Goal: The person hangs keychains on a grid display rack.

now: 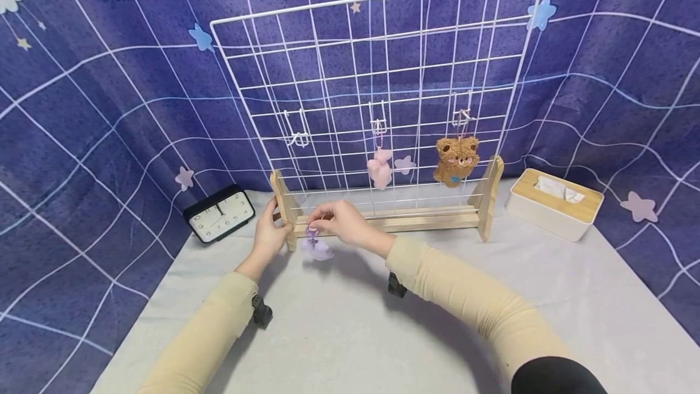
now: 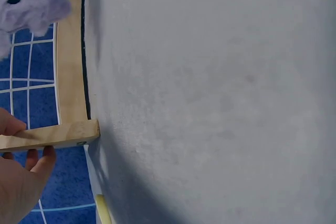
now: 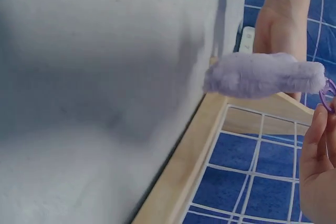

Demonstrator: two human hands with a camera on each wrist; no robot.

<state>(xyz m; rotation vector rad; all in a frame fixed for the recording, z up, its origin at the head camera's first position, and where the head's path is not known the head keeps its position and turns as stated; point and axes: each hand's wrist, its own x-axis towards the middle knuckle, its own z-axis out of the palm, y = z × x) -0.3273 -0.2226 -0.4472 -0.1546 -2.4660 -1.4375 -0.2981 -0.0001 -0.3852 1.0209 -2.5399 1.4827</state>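
The right hand (image 1: 341, 222) pinches the ring of a purple plush (image 1: 317, 249), which dangles just above the table (image 1: 350, 321), in front of the rack's (image 1: 383, 221) left foot. The left hand (image 1: 269, 233) grips that wooden foot, fingers curled around it. The plush hangs only by its ring, so a loosened pinch would likely drop it. The tall wire grid (image 1: 377, 90) could tip if the left hand pulls the foot sideways.

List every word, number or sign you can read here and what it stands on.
"unshine", cut off at the frame's edge: on the blue backdrop, top left.
"You": on the backdrop, twice, below that word and at top right; both faint.
Hour numerals: on the black clock; only "10" and "2" read, the rest too small.
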